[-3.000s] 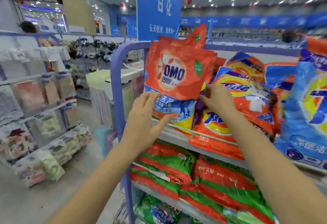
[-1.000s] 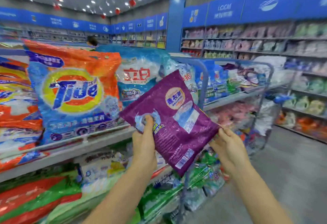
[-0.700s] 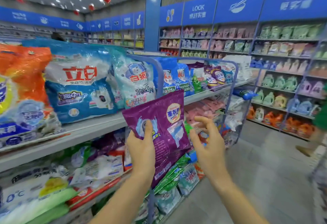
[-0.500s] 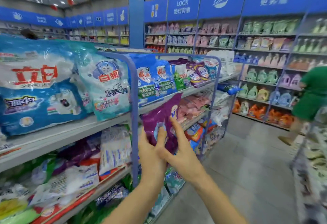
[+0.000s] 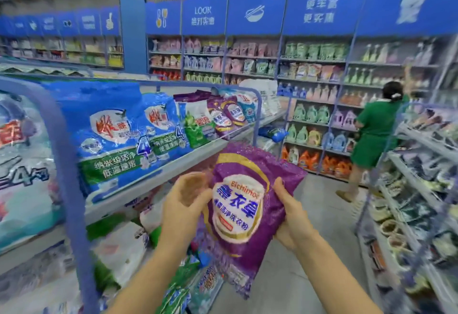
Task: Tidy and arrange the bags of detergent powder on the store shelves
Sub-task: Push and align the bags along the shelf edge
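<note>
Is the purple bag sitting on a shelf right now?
No, the purple bag is held up in the aisle between the left hand and the right hand.

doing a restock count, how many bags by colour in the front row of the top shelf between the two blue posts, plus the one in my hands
blue plastic bags: 3
green-and-white plastic bag: 1
purple plastic bags on the shelf: 2
purple plastic bag in hand: 1
total: 7
</note>
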The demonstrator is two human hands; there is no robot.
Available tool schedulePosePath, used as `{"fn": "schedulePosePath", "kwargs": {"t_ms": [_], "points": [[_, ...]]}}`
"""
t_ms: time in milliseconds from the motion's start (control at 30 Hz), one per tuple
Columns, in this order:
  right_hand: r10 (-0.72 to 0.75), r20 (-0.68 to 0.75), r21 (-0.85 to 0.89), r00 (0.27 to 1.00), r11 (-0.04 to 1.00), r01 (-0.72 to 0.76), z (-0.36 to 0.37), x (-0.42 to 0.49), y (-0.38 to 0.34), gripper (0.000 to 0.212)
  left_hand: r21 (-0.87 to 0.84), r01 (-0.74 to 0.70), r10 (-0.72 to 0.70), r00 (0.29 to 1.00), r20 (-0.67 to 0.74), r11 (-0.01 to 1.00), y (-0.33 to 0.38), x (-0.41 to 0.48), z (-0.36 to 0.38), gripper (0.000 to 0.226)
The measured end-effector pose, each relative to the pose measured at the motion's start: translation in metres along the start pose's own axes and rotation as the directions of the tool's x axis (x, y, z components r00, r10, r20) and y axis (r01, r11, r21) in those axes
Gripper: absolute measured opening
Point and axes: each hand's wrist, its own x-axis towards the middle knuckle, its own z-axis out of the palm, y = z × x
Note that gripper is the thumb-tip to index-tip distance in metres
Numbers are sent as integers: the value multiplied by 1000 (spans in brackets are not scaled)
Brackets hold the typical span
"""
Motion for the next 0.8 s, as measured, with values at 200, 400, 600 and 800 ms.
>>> {"fn": "schedulePosePath", "kwargs": {"t_ms": [200, 400, 600, 800], "points": [[-41, 162, 18, 986, 999, 38, -41, 67, -39, 72, 115, 187, -215, 916, 339, 976, -43, 82, 40, 25], [-368, 112, -375, 923, 845, 382, -97, 140, -99, 55, 137, 32, -66, 964, 257, 990, -91, 138, 87, 32], [-311, 285, -949, 907, 43, 313, -130, 252, -159, 45, 266, -120, 52, 967, 249, 956, -159, 195, 161, 47], [-522, 363, -924, 772, -94, 371, -174, 359, -174, 48, 182, -59, 41, 994, 102, 982, -204, 260, 237, 18]]}}
